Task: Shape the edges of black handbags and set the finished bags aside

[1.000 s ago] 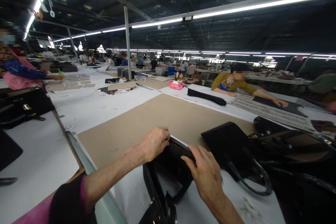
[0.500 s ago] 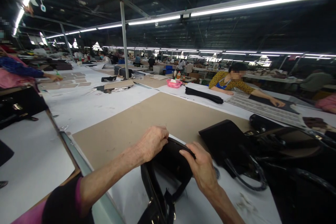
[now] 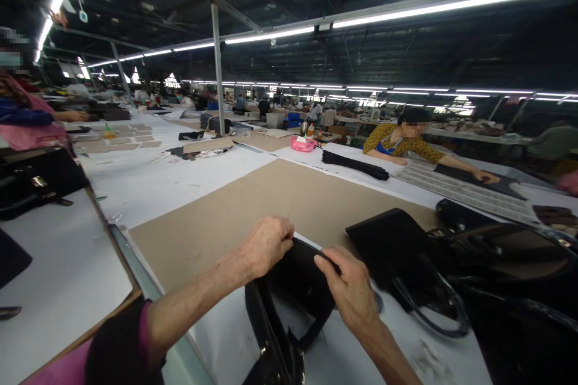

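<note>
A black bag [image 3: 298,289] stands open at the bottom centre, over the white tabletop. My left hand [image 3: 270,245] has its fingers closed on the left part of the bag's upper edge. On the right part of that same edge, my right hand [image 3: 350,286] pinches the rim between thumb and fingers. The edge is stretched between both hands. Below them hang dark straps and shiny metal fittings. What lies inside the bag is too dark to make out.
A beige sheet [image 3: 271,192] covers the table ahead. Black bags [image 3: 506,252] with handles pile up at right; another black bag [image 3: 40,180] is at left. Beyond are black strips [image 3: 354,165], a pink basket [image 3: 302,144] and a person in yellow [image 3: 388,138] across the table.
The view has shifted slightly, so the scene sits a little further right. Both hands keep their hold on the bag's edge. The person at far left has drawn a hand back from a small bottle.
</note>
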Action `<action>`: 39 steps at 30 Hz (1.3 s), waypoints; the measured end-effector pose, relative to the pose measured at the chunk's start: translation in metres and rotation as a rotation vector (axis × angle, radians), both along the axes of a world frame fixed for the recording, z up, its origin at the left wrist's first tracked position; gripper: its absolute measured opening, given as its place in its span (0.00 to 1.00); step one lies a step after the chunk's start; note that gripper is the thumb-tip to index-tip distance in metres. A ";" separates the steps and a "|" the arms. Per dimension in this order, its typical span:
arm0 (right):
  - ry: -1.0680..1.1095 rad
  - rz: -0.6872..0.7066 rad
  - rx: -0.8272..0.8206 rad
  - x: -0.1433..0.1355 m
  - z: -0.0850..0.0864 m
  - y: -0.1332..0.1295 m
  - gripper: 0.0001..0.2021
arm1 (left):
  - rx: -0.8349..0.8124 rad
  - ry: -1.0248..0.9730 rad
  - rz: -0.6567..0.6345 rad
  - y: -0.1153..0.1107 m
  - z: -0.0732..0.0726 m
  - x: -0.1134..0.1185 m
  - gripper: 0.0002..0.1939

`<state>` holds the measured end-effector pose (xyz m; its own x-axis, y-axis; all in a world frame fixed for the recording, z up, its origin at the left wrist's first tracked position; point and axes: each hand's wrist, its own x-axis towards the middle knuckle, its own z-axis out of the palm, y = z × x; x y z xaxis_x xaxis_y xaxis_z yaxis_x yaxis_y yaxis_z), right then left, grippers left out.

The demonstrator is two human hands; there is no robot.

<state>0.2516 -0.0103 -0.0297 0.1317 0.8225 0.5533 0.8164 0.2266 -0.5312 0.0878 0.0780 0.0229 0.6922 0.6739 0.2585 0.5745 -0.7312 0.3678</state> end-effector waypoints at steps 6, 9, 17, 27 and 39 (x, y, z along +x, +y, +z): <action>-0.368 -0.160 0.045 -0.002 0.004 0.000 0.14 | 0.000 -0.004 0.032 0.003 -0.004 0.002 0.06; -0.554 -0.209 0.085 -0.005 0.010 0.002 0.15 | 0.000 -0.015 0.045 0.002 -0.004 0.002 0.06; -0.623 -0.150 0.088 -0.016 0.013 0.016 0.15 | -0.029 -0.007 0.093 0.001 -0.002 0.004 0.06; -0.666 -0.172 0.001 -0.020 0.017 0.016 0.13 | -0.013 -0.045 0.096 0.002 -0.005 0.005 0.06; -0.618 0.072 -0.429 -0.029 0.053 0.038 0.07 | -0.098 -0.209 0.145 -0.014 0.010 -0.014 0.09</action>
<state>0.2224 0.0281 0.0238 -0.1613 0.9772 0.1380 0.9852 0.1675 -0.0349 0.0735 0.0640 0.0328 0.5249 0.7911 0.3140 0.5752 -0.6016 0.5542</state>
